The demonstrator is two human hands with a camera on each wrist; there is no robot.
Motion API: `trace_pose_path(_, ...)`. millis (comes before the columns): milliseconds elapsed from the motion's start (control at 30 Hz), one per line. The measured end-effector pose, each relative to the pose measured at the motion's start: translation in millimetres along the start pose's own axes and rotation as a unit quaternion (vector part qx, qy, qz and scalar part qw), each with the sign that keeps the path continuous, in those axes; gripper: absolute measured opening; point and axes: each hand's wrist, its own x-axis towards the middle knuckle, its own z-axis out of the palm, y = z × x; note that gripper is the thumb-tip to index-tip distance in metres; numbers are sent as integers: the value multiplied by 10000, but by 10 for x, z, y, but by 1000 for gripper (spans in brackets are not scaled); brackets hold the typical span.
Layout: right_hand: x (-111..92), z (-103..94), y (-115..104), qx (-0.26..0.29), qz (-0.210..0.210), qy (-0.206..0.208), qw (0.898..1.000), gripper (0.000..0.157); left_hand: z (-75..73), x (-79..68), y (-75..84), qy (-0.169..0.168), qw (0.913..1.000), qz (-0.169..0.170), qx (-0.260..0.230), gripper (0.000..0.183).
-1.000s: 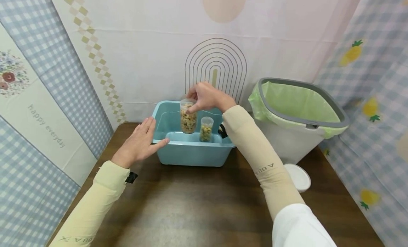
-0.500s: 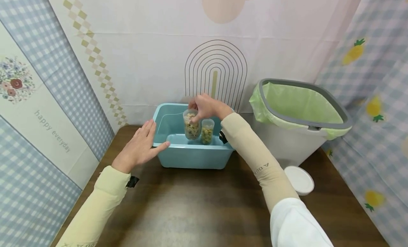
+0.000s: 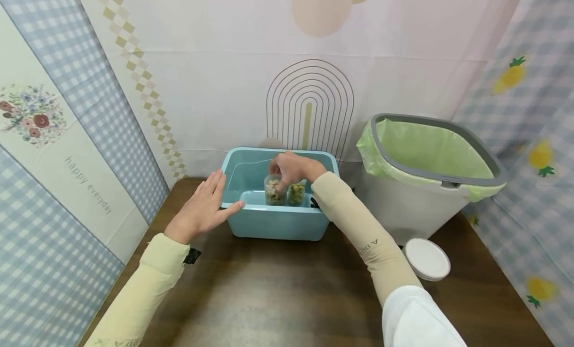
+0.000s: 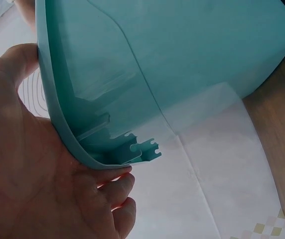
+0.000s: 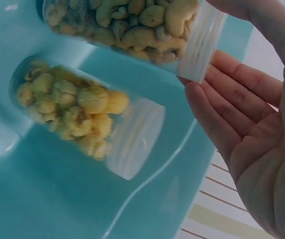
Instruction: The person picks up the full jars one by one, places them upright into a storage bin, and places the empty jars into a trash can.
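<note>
My left hand (image 3: pixel 199 207) lies against the left end of a blue plastic basin (image 3: pixel 278 225), its fingers extended and thumb along the front rim. In the left wrist view the palm and fingers touch the basin's rounded corner. Inside the basin, my right hand (image 3: pixel 293 169) grips a tall clear jar of cashews (image 5: pixel 132 25) by its frosted ribbed top, thumb on one side and fingers on the other. A smaller clear jar (image 5: pixel 68 104) of yellow, popcorn-like pieces stands beside it, partly behind the right hand in the head view.
A white bin (image 3: pixel 394 212) with a grey rim and green liner stands right of the basin. White round lids (image 3: pixel 427 259) lie on the brown wooden table (image 3: pixel 269 292) in front of it. Printed cloth hangs behind and at both sides.
My right hand has lowered the cashew jar into the basin, beside the smaller jar. The left hand keeps its place at the basin's left end. The head view has shifted slightly.
</note>
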Motion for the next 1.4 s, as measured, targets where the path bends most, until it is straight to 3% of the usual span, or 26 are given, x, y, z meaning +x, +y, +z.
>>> trace_pose_path(200, 53, 102, 22, -67, 42, -104, 9999, 49, 10, -12, -9, 45, 10000, -1, 35, 102)
trace_pose_path(567, 56, 112, 89, -12, 112, -228, 9997, 46, 24, 41, 32, 4, 10000, -53, 34, 103)
trace_pose_path(833, 58, -1, 53, -309, 105, -491, 9983, 59, 30, 56, 55, 33, 10000, -62, -1, 103)
trace_pose_path(1033, -11, -182, -106, -602, 192, -448, 9970, 69, 19, 20, 30, 15, 10000, -5, 1, 103)
trace_pose_path(1400, -377, -443, -548, -900, 414, -122, 9950, 72, -33, -77, -41, -195, 9997, 110, -6, 104)
